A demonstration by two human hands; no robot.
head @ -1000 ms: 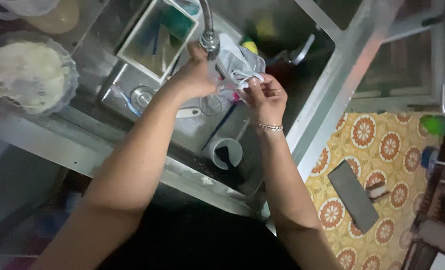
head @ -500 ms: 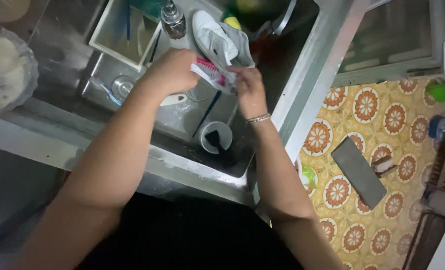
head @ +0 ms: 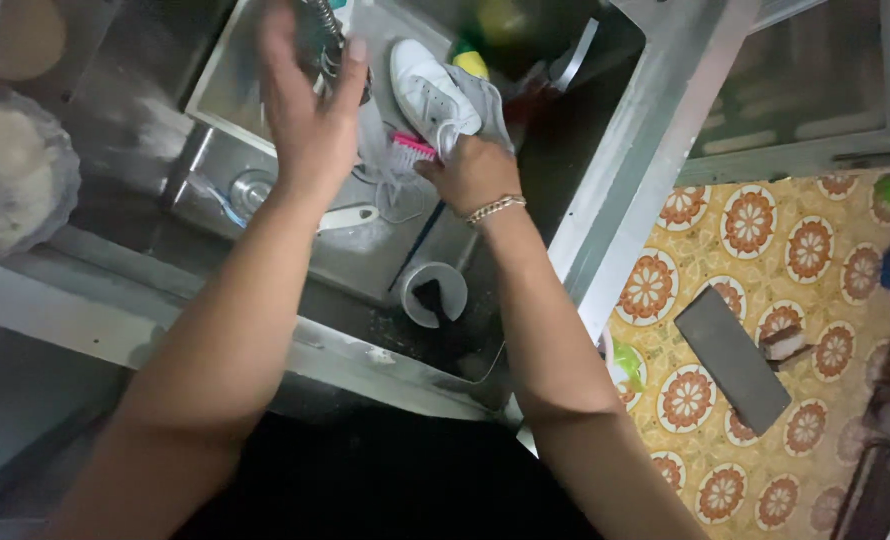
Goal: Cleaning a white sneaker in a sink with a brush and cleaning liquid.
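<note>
A white sneaker (head: pixel 428 92) lies over the steel sink (head: pixel 265 215), its laces hanging down. My right hand (head: pixel 473 172), with a bracelet on its wrist, is closed around a brush with pink bristles (head: pixel 414 148) and presses against the shoe's side. My left hand (head: pixel 307 112) is raised with its fingers spread, just under the tap (head: pixel 327 28), a little left of the shoe and holding nothing.
A round drain strainer (head: pixel 434 293) and a white spoon-like tool (head: pixel 348 215) lie in the sink. A bowl with pale contents (head: pixel 10 180) stands at the left. A patterned yellow floor (head: pixel 765 300) with a dark flat mat (head: pixel 733 357) lies to the right.
My left hand has let go of the shoe and lifted open toward the tap. The right hand still holds the brush at the shoe. The view has shifted downward.
</note>
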